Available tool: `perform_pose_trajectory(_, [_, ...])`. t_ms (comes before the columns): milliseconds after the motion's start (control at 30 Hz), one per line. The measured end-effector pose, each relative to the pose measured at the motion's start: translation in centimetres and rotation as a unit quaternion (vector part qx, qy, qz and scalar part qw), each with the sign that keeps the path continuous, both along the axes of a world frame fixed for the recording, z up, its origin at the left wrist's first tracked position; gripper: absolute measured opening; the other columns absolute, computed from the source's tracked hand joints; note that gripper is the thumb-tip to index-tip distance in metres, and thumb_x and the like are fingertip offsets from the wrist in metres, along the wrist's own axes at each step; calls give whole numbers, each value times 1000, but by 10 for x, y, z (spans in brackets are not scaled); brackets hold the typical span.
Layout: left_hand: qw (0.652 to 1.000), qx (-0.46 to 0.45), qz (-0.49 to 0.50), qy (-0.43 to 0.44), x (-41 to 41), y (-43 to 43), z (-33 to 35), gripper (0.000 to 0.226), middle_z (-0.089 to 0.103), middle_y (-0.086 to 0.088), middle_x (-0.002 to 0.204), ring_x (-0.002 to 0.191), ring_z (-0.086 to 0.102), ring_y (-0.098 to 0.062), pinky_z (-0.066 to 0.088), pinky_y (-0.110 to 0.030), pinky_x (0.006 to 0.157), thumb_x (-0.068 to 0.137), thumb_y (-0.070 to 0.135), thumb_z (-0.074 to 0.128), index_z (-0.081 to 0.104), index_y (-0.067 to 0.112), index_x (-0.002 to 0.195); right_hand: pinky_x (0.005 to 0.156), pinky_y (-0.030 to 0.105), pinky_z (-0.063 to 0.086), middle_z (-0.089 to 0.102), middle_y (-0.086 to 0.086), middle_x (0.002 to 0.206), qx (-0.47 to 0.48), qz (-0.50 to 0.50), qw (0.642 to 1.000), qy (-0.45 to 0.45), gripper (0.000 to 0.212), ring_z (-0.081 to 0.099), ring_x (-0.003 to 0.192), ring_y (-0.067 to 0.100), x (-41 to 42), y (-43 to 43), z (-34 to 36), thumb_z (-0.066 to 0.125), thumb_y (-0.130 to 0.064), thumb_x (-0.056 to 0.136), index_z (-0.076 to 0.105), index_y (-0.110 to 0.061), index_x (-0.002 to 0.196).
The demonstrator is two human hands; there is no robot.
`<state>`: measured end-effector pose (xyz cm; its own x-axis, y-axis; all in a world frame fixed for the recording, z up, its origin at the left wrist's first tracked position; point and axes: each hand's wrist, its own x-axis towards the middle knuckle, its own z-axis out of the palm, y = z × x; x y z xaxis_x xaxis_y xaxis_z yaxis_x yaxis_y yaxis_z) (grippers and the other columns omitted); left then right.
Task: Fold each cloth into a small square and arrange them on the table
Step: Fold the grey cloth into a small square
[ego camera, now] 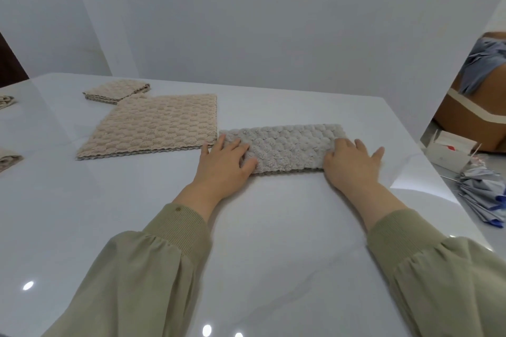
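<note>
Pressing flat on both ends of a grey cloth (284,146), the person appears to be midway through folding it: it lies as a long, narrow strip on the white table (273,227), right of centre, so one more fold, end over end, should bring it to a small square. The left hand (223,163) lies palm-down on the strip's left end, fingers (236,146) spread apart and resting on top, gripping nothing. The right hand (353,163) does the same on the right end, its fingers likewise apart and flat. The next move likely calls for pinching one short end, lifting it over to meet the other and matching the edges.

The grey cloth is thick, plush and bubbly in texture, with its layered edge showing along the near side. Just left of it, almost touching, lies a larger beige cloth (156,126) of the same scaly weave, roughly square and not yet small. Farther left sits a small folded beige square (116,91). At the table's left edge two more folded cloths (8,159) are partly cut off.
</note>
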<state>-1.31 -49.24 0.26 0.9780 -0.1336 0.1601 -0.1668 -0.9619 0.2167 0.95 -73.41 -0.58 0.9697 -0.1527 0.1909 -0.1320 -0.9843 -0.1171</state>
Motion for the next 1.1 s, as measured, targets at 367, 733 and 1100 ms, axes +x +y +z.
perform_pose_trajectory(367, [997,2,-4,-71,26,-17,0,47,28,0,154,145,12,-22,7,-47,117,101,35,21,34,22,145,117,47,10,28,4,154,49,229,972,-12,48,20,143,19,28,66,12,21,-31,102,27,-15,146])
perform_pose_trajectory(733, [997,45,15,57,29,-11,-7,60,-1,7,159,146,-6,-18,-2,-51,117,96,54,17,7,30,151,114,55,2,3,-4,159,10,82,990,111,55,3,146,19,63,12,11,9,-41,99,10,-23,151])
perform_pose_trajectory(1100, [998,54,21,22,23,-28,-5,64,1,2,160,146,-5,-22,-1,-51,115,94,61,18,9,31,150,114,54,5,5,-4,159,30,89,989,114,54,3,146,19,68,6,10,11,-40,100,11,-23,151])
